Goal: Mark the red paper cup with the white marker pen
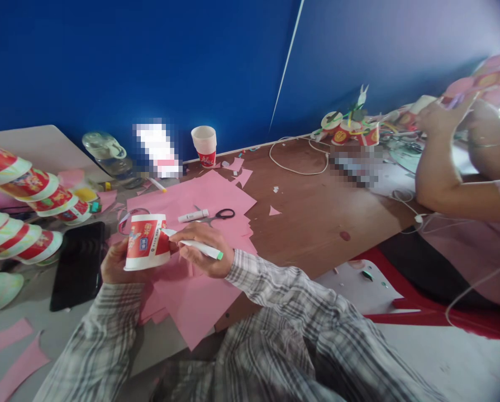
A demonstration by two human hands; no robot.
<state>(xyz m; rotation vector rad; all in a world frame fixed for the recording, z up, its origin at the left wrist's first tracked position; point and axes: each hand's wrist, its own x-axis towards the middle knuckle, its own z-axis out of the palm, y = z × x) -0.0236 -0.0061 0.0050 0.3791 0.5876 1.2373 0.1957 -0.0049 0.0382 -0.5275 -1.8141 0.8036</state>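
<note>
My left hand (pixel 114 264) is closed around a red and white paper cup (pixel 143 245), which is held upside down, its wide rim at the bottom. In my right hand (pixel 210 245) is a white marker (pixel 201 248) with a green end, its tip at the cup's right side. Whether the tip touches the cup is hard to tell. Beneath both hands lie overlapping sheets of pink paper (pixel 195 312). Just beyond my right hand rest a white glue stick or marker (pixel 193 216) and black-handled scissors (pixel 225 214). A roll of tape (pixel 128 218) is partly hidden behind the cup.
Stacked paper cups (pixel 44 190) line the left side, near a black phone (pixel 77 265) and a clear bottle (pixel 107 153). More cups (pixel 205 146) stand by the blue wall. At right, another person's arms (pixel 446 162) work near cup crafts (pixel 346 131) and a white cable (pixel 295 172).
</note>
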